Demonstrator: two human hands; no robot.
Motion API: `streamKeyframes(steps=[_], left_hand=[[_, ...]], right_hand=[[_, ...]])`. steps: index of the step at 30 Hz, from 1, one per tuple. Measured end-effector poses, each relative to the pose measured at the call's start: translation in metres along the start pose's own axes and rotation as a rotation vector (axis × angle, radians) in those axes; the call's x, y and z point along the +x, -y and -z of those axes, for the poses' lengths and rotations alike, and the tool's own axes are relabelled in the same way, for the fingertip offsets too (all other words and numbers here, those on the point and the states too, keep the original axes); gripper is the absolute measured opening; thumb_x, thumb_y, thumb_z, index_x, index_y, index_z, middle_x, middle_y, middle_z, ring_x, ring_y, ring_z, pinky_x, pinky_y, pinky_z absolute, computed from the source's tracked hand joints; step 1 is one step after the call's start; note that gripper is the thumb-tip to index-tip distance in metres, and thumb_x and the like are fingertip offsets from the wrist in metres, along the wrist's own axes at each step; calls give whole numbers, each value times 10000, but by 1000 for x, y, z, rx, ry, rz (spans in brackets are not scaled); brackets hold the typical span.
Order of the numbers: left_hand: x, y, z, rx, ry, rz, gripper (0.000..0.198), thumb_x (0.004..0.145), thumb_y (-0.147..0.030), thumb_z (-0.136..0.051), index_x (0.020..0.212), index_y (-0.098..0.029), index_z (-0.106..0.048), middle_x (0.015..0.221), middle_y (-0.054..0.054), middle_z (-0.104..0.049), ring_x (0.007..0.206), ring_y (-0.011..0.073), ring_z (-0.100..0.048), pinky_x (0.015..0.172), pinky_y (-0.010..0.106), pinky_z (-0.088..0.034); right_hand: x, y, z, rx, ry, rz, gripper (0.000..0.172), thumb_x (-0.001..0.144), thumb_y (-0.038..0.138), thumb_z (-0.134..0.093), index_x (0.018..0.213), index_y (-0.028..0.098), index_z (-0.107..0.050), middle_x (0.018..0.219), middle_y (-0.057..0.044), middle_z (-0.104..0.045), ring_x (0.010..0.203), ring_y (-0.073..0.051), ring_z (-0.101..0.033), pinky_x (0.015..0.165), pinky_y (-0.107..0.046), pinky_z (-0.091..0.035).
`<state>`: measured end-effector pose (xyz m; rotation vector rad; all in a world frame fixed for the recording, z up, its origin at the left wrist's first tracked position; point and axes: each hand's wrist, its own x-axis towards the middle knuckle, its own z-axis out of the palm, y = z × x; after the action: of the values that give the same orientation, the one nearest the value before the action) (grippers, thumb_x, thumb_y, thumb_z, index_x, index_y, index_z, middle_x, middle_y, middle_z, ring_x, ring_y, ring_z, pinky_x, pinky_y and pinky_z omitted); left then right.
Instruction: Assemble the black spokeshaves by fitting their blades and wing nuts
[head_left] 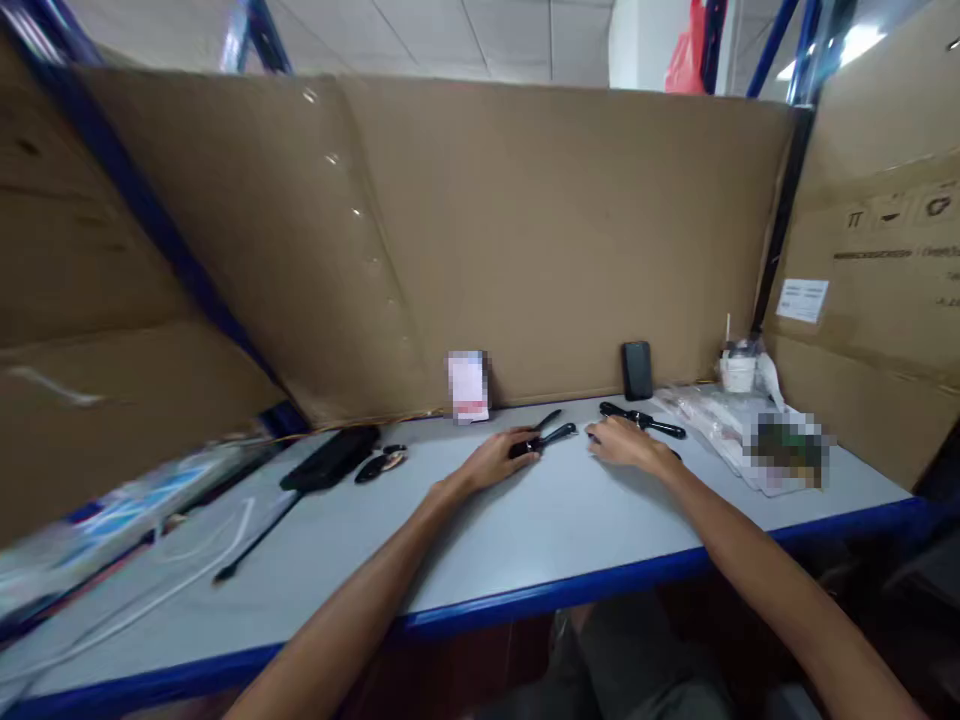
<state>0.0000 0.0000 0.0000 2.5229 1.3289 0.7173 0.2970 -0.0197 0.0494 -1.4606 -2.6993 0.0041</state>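
Handling looks underway, unfinished: left hand (501,457) touches black tool (559,434) at its two o'clock. I can't tell its grip, nor right hand (624,443)'s.

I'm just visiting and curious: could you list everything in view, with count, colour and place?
Table: 1, pale with blue edge, centre
Cardboard walls: 3 sides, brown, back, left and right
Posts: several, blue, corners
Handled tools: at least 2, black, by the hands
Phone-like slab: 1, black, back right
Pixelated card: 1, pale, back middle
Pouch: 1, black, left
Cord: white, left, count unclear
Cup: 1, white, far right
Packets: several, clear, right
Bag: 1, red, top right
Left hand: 1, bare, left of right hand
Right hand: 1, bare, right of centre
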Motion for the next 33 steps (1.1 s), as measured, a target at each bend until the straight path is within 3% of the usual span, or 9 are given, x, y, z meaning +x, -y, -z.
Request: streamKeyframes(steps=[8, 10, 14, 17, 20, 24, 33], left_hand=[[1, 2, -2, 5, -24, 0, 550, 985, -587, -585, 1320, -166, -696, 1428, 150, -665, 1306, 314, -636, 1131, 517, -467], [1, 2, -4, 19, -32, 6, 518, 986, -552, -584, 1320, -173, -697, 1420, 145, -671, 1299, 317, -638, 1127, 500, -471], [0, 6, -5, 52, -52, 27, 626, 941, -535, -627, 1473, -207, -589, 1465, 122, -640, 1318, 341, -619, 1120, 455, -481], [-1, 12, -3, 101, -59, 64, 760, 911, -542, -694, 1545, -173, -490, 1488, 169, -602, 1320, 366, -606, 1119, 509, -474], [-1, 17, -2, 152, -46, 86, 622, 956, -501, -709, 1459, -169, -557, 1458, 167, -600, 1299, 342, -606, 1117, 568, -463], [-1, 19, -9, 182, -22, 91, 376, 1019, -399, -672, 1322, -179, -639, 1374, 121, -633, 1221, 291, -637, 1058, 539, -524], [7, 23, -32, 218, -43, 135, 415, 1026, -373, -665, 1393, -189, -603, 1491, 132, -556, 1336, 327, -567, 1119, 589, -471]], right_hand=[[2, 23, -13, 24, -72, -16, 381, 1062, 322, -535, 1371, 120, -629, 1386, -219, -644, 1358, -384, -529, 1105, -540, -429], [4, 27, -17, 39, -93, -7, 391, 1065, 309, -517, 1402, 128, -601, 1428, -206, -625, 1378, -381, -504, 1122, -532, -398], [7, 32, -20, 74, -91, 54, 336, 1075, 295, -500, 1364, 171, -615, 1450, -147, -629, 1329, -302, -556, 1096, -416, -416], [6, 31, -16, 90, -65, 75, 295, 1079, 300, -497, 1288, 175, -663, 1451, -145, -630, 1301, -276, -587, 1057, -358, -435], [2, 26, -10, 96, -26, 63, 284, 1076, 313, -502, 1205, 163, -705, 1343, -162, -693, 1216, -273, -649, 990, -331, -461], [-4, 23, 0, 96, 37, 46, 337, 1078, 369, -491, 1121, 145, -739, 1166, -189, -755, 1069, -295, -721, 838, -322, -492], [-3, 37, 1, 171, 100, 199, 305, 1033, 426, -580, 1072, 172, -745, 1144, -144, -770, 1079, -289, -717, 830, -310, -504]])
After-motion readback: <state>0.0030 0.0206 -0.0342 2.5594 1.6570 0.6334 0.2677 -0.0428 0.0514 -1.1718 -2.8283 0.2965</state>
